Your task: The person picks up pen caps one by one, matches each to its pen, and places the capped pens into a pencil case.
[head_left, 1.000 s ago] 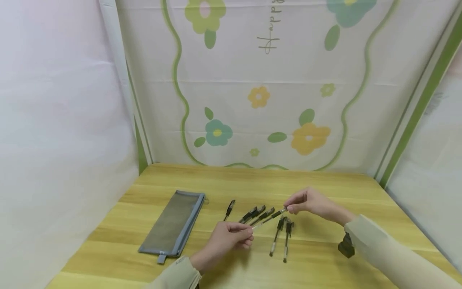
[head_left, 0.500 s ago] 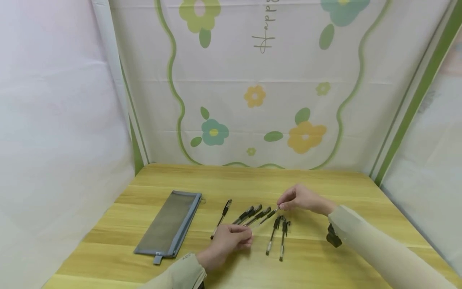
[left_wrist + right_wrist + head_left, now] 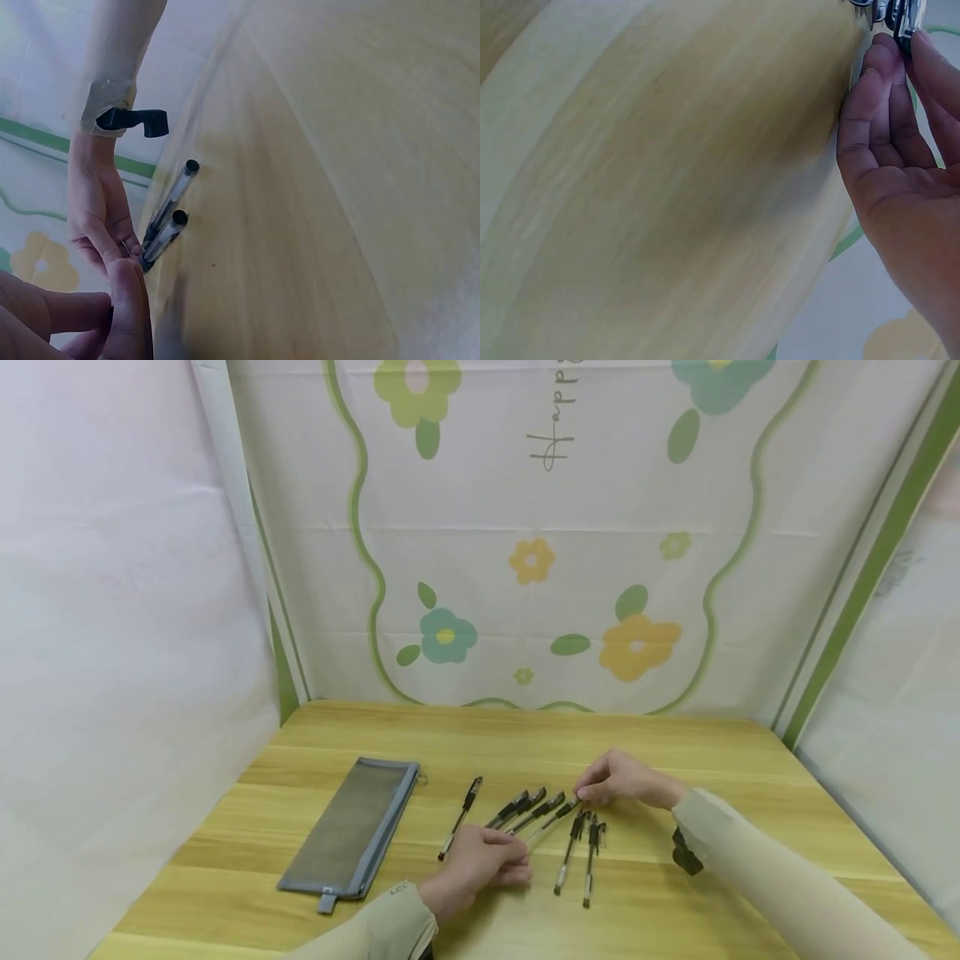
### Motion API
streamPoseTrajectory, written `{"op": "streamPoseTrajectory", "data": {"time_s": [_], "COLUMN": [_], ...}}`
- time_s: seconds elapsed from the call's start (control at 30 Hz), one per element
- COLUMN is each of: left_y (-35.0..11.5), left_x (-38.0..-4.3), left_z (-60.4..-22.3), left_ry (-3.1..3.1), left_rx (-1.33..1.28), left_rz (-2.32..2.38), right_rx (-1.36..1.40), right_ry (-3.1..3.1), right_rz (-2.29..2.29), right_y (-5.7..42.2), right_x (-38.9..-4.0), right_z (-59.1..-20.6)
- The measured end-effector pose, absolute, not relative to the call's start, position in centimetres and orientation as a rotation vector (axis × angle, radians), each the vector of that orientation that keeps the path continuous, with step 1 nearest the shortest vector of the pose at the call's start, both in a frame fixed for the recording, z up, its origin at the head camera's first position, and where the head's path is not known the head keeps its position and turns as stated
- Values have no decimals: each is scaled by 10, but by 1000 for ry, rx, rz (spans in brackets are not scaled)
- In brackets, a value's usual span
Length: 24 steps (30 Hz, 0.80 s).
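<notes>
My right hand (image 3: 630,779) pinches the capped, black-gripped end of a clear gel pen (image 3: 558,814), which slants above or on the table beside other pens. In the right wrist view, the thumb and fingers of my right hand (image 3: 900,142) close on the pen's cap (image 3: 907,26). My left hand (image 3: 480,862) holds the pen's other end, mostly hidden behind the fingers. A dark bit shows between thumb and finger of my left hand (image 3: 90,311) in the left wrist view. Several similar pens (image 3: 512,808) lie fanned just left of the held one, partly covered by my left hand.
One pen (image 3: 460,818) lies apart on the left. Two more pens (image 3: 591,860) lie side by side below my right hand. A grey mesh zip pouch (image 3: 348,827) rests at the left of the wooden table (image 3: 675,902). Flower-printed cloth (image 3: 480,485) hangs behind.
My right hand has moved a little left, bringing the held pen closer to the fanned pens. My left hand has shifted slightly right. The view has turned slightly.
</notes>
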<state>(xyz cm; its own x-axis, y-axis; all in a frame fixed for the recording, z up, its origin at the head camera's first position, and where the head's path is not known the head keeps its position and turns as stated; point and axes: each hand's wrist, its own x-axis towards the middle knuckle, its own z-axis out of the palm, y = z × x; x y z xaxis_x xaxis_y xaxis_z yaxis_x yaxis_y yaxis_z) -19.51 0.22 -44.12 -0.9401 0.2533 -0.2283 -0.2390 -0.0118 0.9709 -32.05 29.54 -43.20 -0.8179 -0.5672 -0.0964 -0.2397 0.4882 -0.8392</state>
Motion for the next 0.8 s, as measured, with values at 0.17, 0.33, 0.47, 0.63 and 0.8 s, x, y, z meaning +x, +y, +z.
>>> {"op": "streamPoseTrajectory", "data": {"time_s": [0.17, 0.33, 0.47, 0.63, 0.8], "left_y": [3, 6, 6, 4, 4], "left_x": [-195, -197, -198, -200, -203], "left_z": [-441, -440, -442, -447, -450], "left_ry": [1992, 2032, 2011, 1988, 1993], "left_rx": [49, 38, 4, -17, -31], "left_rz": [1987, 1953, 1957, 1973, 1970], "right_rx": [-678, -701, -707, -753, -757], "right_ry": [2366, 2366, 2367, 2408, 2422], "right_rz": [-1248, -1233, -1221, -1188, -1183], "right_y": [295, 293, 292, 291, 289], "right_x": [-323, -325, -325, -324, -325], "right_z": [-432, -431, -432, -435, -436]}}
